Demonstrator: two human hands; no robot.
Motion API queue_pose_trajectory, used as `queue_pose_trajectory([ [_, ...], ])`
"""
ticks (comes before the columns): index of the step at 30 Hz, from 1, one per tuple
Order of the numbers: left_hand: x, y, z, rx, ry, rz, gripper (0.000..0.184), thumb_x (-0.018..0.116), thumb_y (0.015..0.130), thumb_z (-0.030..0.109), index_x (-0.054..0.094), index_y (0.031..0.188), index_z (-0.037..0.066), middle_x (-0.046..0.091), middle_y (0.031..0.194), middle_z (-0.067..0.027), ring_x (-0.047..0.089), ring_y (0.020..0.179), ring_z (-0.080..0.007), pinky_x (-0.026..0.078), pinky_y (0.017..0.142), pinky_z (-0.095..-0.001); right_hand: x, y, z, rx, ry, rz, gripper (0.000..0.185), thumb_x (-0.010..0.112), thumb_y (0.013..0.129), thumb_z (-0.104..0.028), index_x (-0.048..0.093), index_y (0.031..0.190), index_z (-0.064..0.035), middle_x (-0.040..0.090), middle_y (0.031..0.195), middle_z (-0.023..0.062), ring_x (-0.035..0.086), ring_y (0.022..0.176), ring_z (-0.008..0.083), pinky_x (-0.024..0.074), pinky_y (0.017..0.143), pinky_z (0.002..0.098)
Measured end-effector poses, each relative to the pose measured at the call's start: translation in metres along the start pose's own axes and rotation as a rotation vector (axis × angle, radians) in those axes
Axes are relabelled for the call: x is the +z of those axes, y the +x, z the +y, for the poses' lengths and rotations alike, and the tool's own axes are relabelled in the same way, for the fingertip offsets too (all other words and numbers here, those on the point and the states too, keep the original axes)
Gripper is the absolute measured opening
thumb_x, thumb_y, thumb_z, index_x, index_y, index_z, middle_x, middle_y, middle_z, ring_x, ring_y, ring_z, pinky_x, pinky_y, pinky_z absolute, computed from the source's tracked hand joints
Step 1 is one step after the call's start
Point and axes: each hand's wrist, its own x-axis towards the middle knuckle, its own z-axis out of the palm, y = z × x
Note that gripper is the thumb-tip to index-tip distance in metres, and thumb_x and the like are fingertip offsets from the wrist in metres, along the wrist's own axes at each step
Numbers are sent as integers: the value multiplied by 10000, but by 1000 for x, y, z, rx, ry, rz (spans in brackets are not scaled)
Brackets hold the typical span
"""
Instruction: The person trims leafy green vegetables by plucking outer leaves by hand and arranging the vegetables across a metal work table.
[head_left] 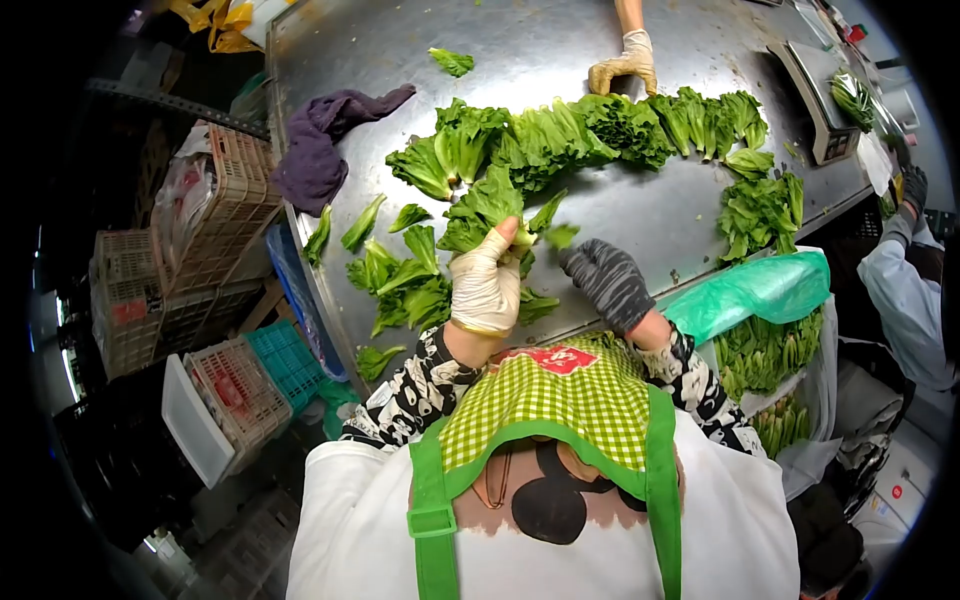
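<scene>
My left hand (487,285), in a white glove, is closed round the base of a head of leafy lettuce (485,208) above the metal table. Just to its right, my right hand (606,285) wears a dark grey patterned glove and has its fingers curled shut. A small blurred leaf (562,236) shows at its fingertips; whether they grip it I cannot tell. Loose lettuce leaves (405,283) lie left of my left hand. Beyond both hands runs a curved row of lettuce heads (550,145), with another bunch (760,215) at the right.
Across the metal table (650,220), a co-worker's gloved hand (625,65) touches the row. A purple cloth (325,145) lies at the left, a scale (820,105) at the right. Bagged greens (765,350) stand beside me, plastic crates (240,385) on the left. Another person's sleeve (905,290) shows far right.
</scene>
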Motion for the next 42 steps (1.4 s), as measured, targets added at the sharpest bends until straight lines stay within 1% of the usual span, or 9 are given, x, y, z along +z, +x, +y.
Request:
queue_pose_trajectory([
  [2,0,4,-1,-25,90,15,221,701,812,-25,637,1018,20,662,963,-70,626,846,-162,512,775,-277,-12,-7,-35,221,52,57,313,681,858,-221,618,1064,6,665,905,126,632,739,193,520,700,296],
  [6,19,0,-14,-107,233,-91,132,745,809,93,673,888,16,656,832,-51,617,794,-165,505,735,-289,-16,4,-53,111,445,256,319,711,834,-109,602,1103,23,661,924,84,612,820,137,513,757,274],
  [11,12,15,-6,-203,-20,-35,269,708,853,172,601,1078,70,648,976,-78,619,951,-231,528,796,-376,-27,13,-40,392,1219,264,235,672,845,-116,612,1040,1,671,872,101,632,741,173,522,677,303],
  [14,15,16,-9,-349,-92,-46,297,704,853,165,586,1110,72,643,1039,-87,600,1032,-250,504,866,-395,-30,18,-26,-124,-36,311,196,683,807,-120,617,972,-38,644,806,99,621,713,241,517,665,343],
  [18,22,18,-24,-332,-147,-136,339,699,848,125,575,1158,66,634,1125,-111,547,1134,-266,429,998,-438,-26,19,-28,-113,141,295,171,676,820,-127,622,955,-37,645,806,90,624,710,236,513,653,346],
  [24,29,31,-23,-363,-13,-183,309,719,826,100,598,1102,30,654,1071,-104,624,957,-250,508,871,-371,-33,15,-37,314,1057,249,205,592,933,-142,626,1038,31,673,883,61,626,733,116,524,658,273],
  [33,38,30,-24,-386,-6,-136,205,713,825,80,626,1003,28,664,985,-91,610,911,-221,493,855,-355,-39,22,-28,249,616,245,194,582,933,-143,622,1023,25,644,800,79,623,705,125,502,644,269],
  [36,45,26,-24,-398,-44,-137,214,691,835,66,615,1032,29,664,989,-91,605,925,-225,474,875,-374,-32,25,-8,-230,-183,368,192,574,930,-137,618,1011,31,639,789,96,626,693,128,501,621,273],
  [42,42,29,-20,-475,-168,-158,263,675,838,53,599,1089,40,658,1021,-94,601,942,-225,440,895,-363,-40,27,-12,221,752,74,160,548,889,-69,611,1020,-1,612,841,137,616,729,277,499,644,362],
])
